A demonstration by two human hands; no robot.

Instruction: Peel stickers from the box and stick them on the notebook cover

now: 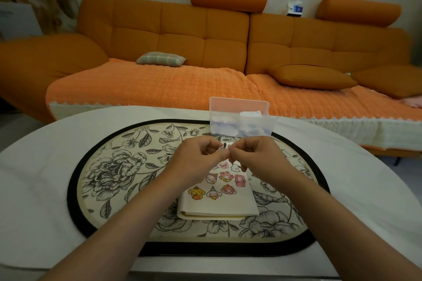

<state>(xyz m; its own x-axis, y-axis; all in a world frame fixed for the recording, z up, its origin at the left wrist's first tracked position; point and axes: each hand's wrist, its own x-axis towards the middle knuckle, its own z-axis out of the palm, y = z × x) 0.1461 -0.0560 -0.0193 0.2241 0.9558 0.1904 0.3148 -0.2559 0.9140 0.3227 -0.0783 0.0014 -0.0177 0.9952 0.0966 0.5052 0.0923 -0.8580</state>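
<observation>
A cream notebook (pixel 219 205) lies closed on the floral mat, its cover carrying several cartoon stickers (pixel 225 183). Behind it stands a clear plastic box (pixel 239 118) with its lid up and small sticker sheets inside. Above the notebook's far end, my left hand (pixel 198 155) and my right hand (pixel 253 155) meet fingertip to fingertip. Both pinch one small sticker piece (pixel 225 146) between them. The far part of the cover is hidden under my hands.
An oval black-rimmed floral mat (pixel 114 166) lies on a white-covered table (pixel 41 178). An orange sofa (pixel 182 36) with cushions runs along the wall behind. The table's near edge sits below my forearms.
</observation>
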